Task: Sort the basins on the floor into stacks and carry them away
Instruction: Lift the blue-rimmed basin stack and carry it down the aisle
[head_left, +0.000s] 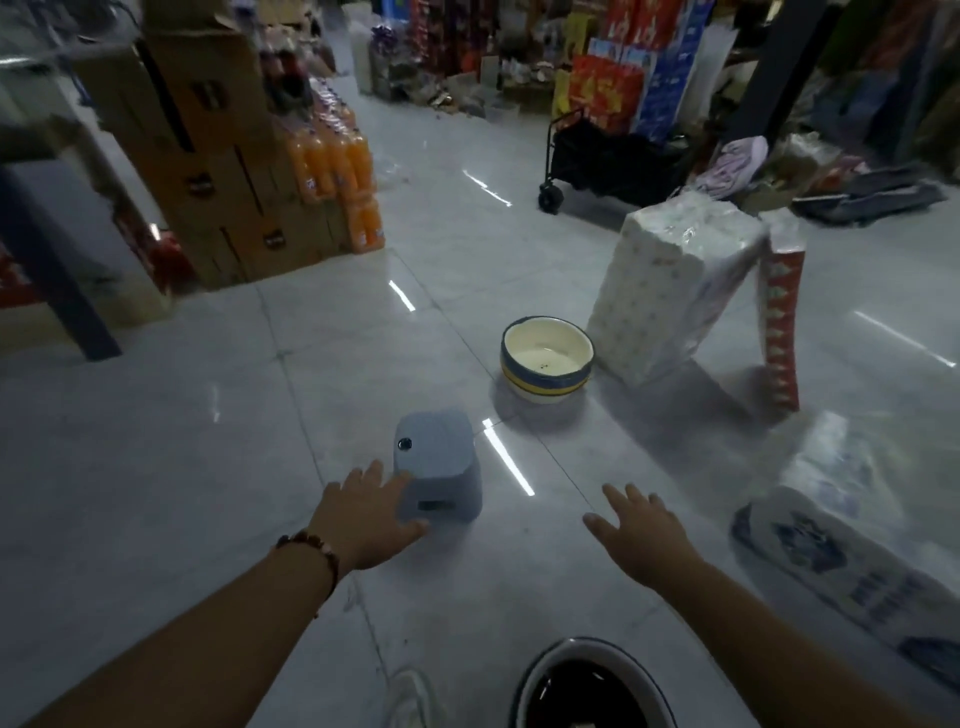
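Head view looks down over two bare forearms reaching forward above a pale tiled floor (182, 467). Left hand (363, 514), with a beaded bracelet (311, 545) at the wrist, lies against the near left side of a small grey plastic stool (436, 462); its fingers are spread along the stool's edge and the thumb reaches under the near corner, so it touches the stool, though whether it actually grips cannot be told. Right hand (636, 525) hovers over bare floor to the right of the stool, fingers straight and splayed, holding nothing.

Beyond both hands, further off and slightly right of the stool, a stack of basins (545, 358) stands upright on the floor: cream inside, with blue and yellow bands showing round the rims. Nearer than the hands, at the bottom edge between the two forearms, part of another basin (592, 686) shows, with a white rim and a dark inside.

Past the right hand, just beside the stacked basins, stands a tall wrapped pack of toilet rolls (670, 291), with a red and white pack (779, 322) leaning by it. To the right of the right forearm a printed wrapped pack (841, 566) lies flat on the floor. Far beyond the left hand are stacked cardboard boxes (208, 156) and orange drink bottles (332, 161); far ahead stands a black folding cart (597, 161).
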